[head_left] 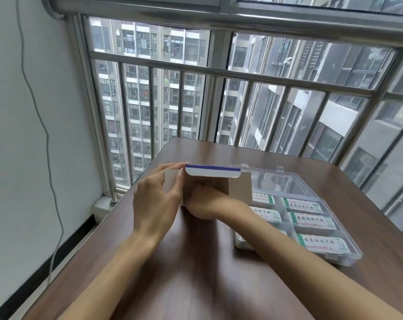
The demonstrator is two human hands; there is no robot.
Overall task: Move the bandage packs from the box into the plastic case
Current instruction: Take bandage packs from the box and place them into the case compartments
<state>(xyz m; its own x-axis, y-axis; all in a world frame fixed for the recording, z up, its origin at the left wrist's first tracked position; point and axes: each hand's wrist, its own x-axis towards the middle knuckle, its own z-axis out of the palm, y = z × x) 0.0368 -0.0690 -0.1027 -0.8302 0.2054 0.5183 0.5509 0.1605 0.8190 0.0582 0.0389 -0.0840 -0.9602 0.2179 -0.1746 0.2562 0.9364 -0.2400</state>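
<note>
A cardboard box point(239, 188) stands on the wooden table point(196, 273), its opening facing me and its white, blue-edged lid flap point(212, 171) raised level. My left hand point(154, 202) holds the box's left side, fingertips at the flap's corner. My right hand point(205, 204) reaches into the opening; its fingers are hidden inside. To the right lies the clear plastic case point(348, 255), lid open toward the window, with several white-and-green bandage packs point(311, 220) in its compartments.
The table stands against a metal window railing point(219, 72) with tower blocks beyond. A white wall with a hanging grey cable point(45, 135) is at the left. The table's left edge runs diagonally near my left forearm.
</note>
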